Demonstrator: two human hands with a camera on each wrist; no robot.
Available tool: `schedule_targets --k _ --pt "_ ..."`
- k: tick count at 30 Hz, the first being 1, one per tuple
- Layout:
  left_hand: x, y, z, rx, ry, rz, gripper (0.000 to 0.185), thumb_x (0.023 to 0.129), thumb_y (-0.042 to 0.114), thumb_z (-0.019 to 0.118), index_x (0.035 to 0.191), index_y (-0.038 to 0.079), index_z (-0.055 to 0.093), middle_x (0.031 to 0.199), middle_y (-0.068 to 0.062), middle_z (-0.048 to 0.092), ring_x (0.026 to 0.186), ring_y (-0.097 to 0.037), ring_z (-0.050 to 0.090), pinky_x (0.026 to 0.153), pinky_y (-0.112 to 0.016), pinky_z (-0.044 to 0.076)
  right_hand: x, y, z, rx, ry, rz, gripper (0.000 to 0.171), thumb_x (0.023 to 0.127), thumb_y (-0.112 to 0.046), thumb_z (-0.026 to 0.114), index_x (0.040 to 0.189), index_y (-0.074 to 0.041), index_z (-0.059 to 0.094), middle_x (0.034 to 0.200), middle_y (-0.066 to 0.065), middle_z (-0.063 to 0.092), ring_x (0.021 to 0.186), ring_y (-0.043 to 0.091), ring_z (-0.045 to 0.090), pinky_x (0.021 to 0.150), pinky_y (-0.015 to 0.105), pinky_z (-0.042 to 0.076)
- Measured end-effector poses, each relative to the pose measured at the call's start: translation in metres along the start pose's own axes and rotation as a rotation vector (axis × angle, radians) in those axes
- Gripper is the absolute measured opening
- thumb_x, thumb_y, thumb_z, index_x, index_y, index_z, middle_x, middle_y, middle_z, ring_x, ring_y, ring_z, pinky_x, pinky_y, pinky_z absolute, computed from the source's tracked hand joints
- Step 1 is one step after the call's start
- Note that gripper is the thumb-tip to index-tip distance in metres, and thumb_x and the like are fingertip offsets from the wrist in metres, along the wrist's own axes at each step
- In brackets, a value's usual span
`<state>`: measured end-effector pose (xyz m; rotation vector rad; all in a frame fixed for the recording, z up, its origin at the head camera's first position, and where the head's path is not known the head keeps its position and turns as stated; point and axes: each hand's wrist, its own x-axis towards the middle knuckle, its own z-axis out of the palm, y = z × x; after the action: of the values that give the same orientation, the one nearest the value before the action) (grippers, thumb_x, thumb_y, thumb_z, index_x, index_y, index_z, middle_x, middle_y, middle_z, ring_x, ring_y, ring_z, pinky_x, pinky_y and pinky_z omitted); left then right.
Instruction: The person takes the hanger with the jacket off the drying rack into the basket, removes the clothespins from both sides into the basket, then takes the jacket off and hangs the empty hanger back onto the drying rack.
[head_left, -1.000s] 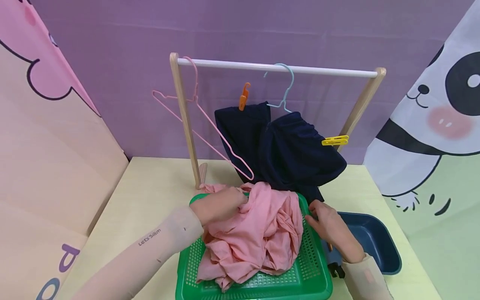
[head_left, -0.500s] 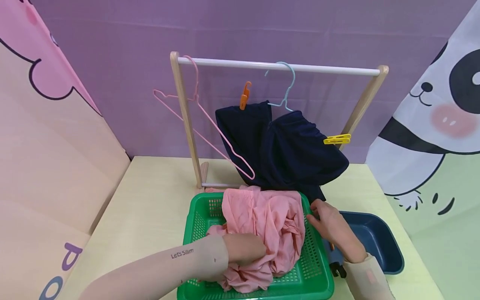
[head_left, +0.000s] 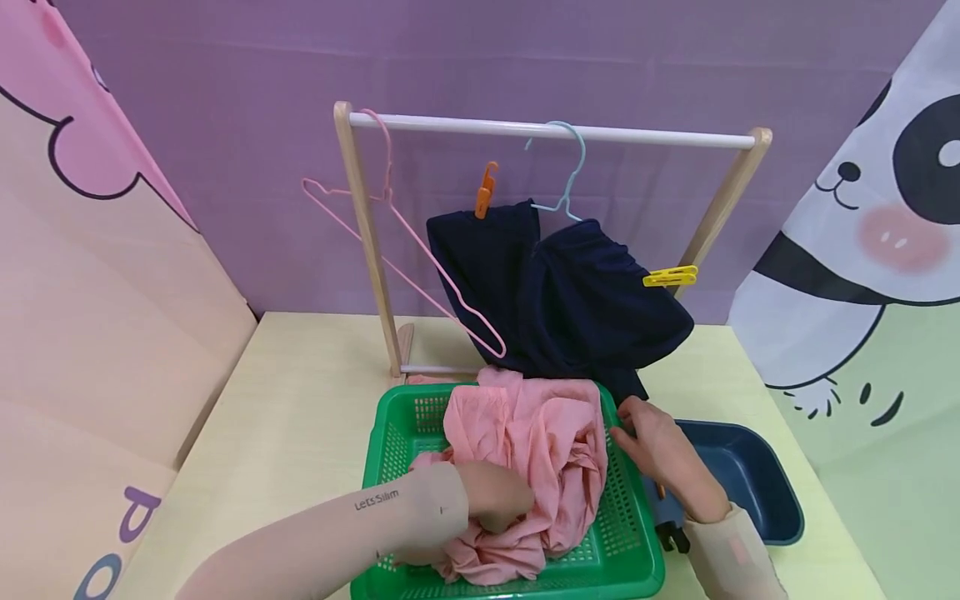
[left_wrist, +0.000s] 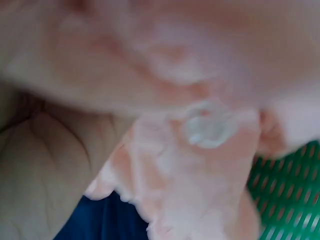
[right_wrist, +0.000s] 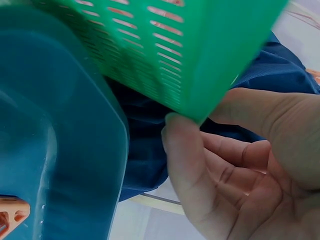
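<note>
We see a pale yellow table (head_left: 300, 400). On it: a green basket (head_left: 390, 442) between our hands, a blue tray (head_left: 757, 483) beside our right hand, and a wooden rack (head_left: 367, 242) beyond both.

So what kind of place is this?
Probably a staged laundry corner, not a real home: a small tabletop drying rack, a green basket of pink clothing, and cartoon backdrop panels.

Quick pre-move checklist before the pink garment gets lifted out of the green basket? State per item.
1. Left hand grips the pink garment: ok, fingers buried in the cloth.
2. Right hand steadies the green basket at its right rim: ok.
3. Garment free of the basket mesh: cannot tell.
4. Pink hanger free on the rail: ok.
5. Navy garment clear of the lift path: not ok, it hangs to the basket's back edge.
</note>
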<state>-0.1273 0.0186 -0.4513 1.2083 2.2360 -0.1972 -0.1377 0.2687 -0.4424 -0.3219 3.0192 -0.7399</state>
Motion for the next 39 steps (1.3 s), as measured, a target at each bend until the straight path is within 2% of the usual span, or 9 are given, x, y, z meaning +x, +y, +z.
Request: schedule_targets --k 3,9,12,15,18,24,30,35,39 --pt "-0.015 -0.003 -0.018 -0.072 0.024 -0.018 0.021 0.088 0.009 0.07 0.071 0.017 0.061 0.064 0.004 0.047 0.057 -0.011 0.043 0.048 -0.024 0.035 0.001 0.001 -0.001 0.004 0.001 -0.002 0.022 0.09 -0.006 0.071 0.105 0.002 0.058 0.097 0.017 0.064 0.08 0.027 0.064 0.069 0.042 0.059" --pt "-0.038 -0.024 -0.052 -0.205 0.242 -0.004 0.019 0.092 0.015 0.07 0.074 0.015 0.064 0.064 0.002 0.049 0.057 -0.012 0.048 0.05 -0.022 0.04 0.001 0.003 0.001 0.001 -0.002 -0.01 0.021 0.09 -0.006 0.071 0.104 0.002 0.057 0.095 0.016 0.063 0.077 0.025 0.062 0.068 0.041 0.059" --pt "-0.04 -0.039 -0.063 -0.257 0.375 -0.026 0.006 0.095 0.017 0.068 0.091 0.012 0.071 0.075 0.002 0.056 0.07 -0.012 0.053 0.06 -0.021 0.047 0.002 0.003 0.0 0.001 0.0 -0.004 0.021 0.09 -0.007 0.071 0.104 0.001 0.058 0.093 0.015 0.063 0.075 0.023 0.06 0.067 0.04 0.059" --pt "-0.037 -0.053 -0.068 -0.24 0.488 -0.058 0.019 0.097 0.021 0.067 0.111 0.009 0.072 0.092 -0.002 0.062 0.082 -0.015 0.055 0.072 -0.025 0.052 0.002 0.002 0.0 0.0 -0.006 0.009 0.022 0.09 -0.007 0.071 0.105 0.001 0.058 0.093 0.014 0.062 0.074 0.021 0.059 0.067 0.039 0.059" --pt "-0.031 -0.063 -0.069 -0.224 0.555 -0.093 0.027 0.097 0.021 0.067 0.12 0.008 0.07 0.103 -0.006 0.065 0.086 -0.017 0.057 0.08 -0.029 0.053 0.001 0.001 0.0 0.0 -0.019 0.025 0.023 0.091 -0.008 0.071 0.107 0.001 0.058 0.093 0.014 0.062 0.073 0.02 0.058 0.067 0.038 0.059" --pt "-0.015 -0.081 -0.063 -0.268 0.597 -0.122 0.019 0.097 0.019 0.066 0.113 0.008 0.068 0.092 -0.004 0.064 0.084 -0.017 0.058 0.078 -0.029 0.053 0.001 -0.001 0.0 -0.006 -0.018 0.028 0.023 0.09 -0.008 0.072 0.106 0.001 0.058 0.092 0.013 0.062 0.072 0.02 0.057 0.066 0.037 0.059" --pt "-0.004 -0.092 -0.059 -0.337 0.555 -0.187 0.024 0.098 0.022 0.066 0.119 0.013 0.068 0.098 -0.002 0.061 0.09 -0.018 0.057 0.087 -0.033 0.054 0.001 -0.001 0.001 -0.002 -0.014 0.013 0.021 0.09 -0.007 0.071 0.105 0.001 0.058 0.092 0.013 0.062 0.073 0.02 0.058 0.068 0.038 0.059" --pt "0.003 -0.098 -0.056 -0.354 0.543 -0.202 0.014 0.096 0.017 0.066 0.108 0.016 0.072 0.094 0.001 0.064 0.086 -0.017 0.058 0.085 -0.033 0.053 0.001 0.0 0.001 -0.001 -0.005 0.008 0.021 0.09 -0.007 0.071 0.104 0.001 0.058 0.093 0.014 0.063 0.075 0.021 0.059 0.069 0.039 0.059" --pt "0.005 -0.099 -0.056 -0.325 0.586 -0.205 0.009 0.095 0.012 0.068 0.101 0.016 0.073 0.093 0.0 0.065 0.084 -0.016 0.058 0.084 -0.032 0.053 0.001 0.0 0.0 -0.006 0.001 0.002 0.021 0.09 -0.007 0.071 0.104 0.001 0.058 0.093 0.014 0.063 0.075 0.021 0.059 0.069 0.039 0.059"
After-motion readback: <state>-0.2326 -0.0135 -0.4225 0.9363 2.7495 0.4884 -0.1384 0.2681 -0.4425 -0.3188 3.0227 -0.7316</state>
